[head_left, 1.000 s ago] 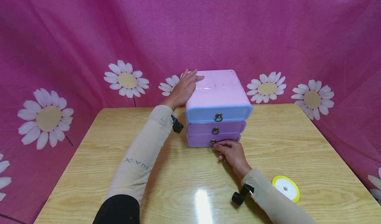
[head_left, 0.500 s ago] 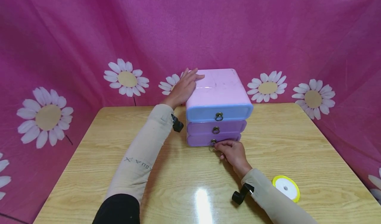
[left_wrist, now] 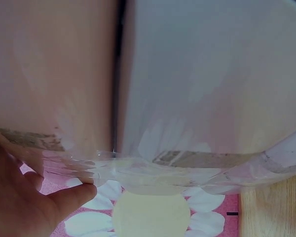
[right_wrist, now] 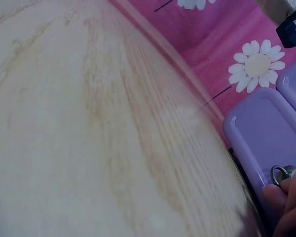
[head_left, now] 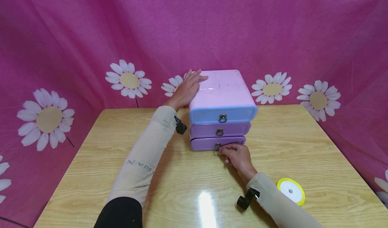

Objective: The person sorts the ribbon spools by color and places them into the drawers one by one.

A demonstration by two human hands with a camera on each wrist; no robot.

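A small drawer unit (head_left: 224, 91) with a pink top stands on the table. Its top drawer (head_left: 204, 115) is blue, and the middle drawer (head_left: 203, 130) and bottom drawer (head_left: 201, 144) are purple. My left hand (head_left: 187, 89) rests on the unit's upper left edge with its fingers spread. My right hand (head_left: 239, 156) pinches the metal ring pull (right_wrist: 273, 174) of the bottom drawer, which sticks out slightly. In the left wrist view, the thumb (left_wrist: 71, 198) lies beside the unit's side, which has clear film or tape along its edge.
A flat round spool (head_left: 290, 191), white with a yellow rim, lies at the right near my right forearm. The wooden table (head_left: 145, 201) runs to a pink cloth (head_left: 194, 26) with printed daisies, hanging close behind the drawer unit.
The bottom drawer has come slightly forward, and a dark gap now shows above its front. My right hand has moved a little toward me with the ring pull. The left hand stays put.
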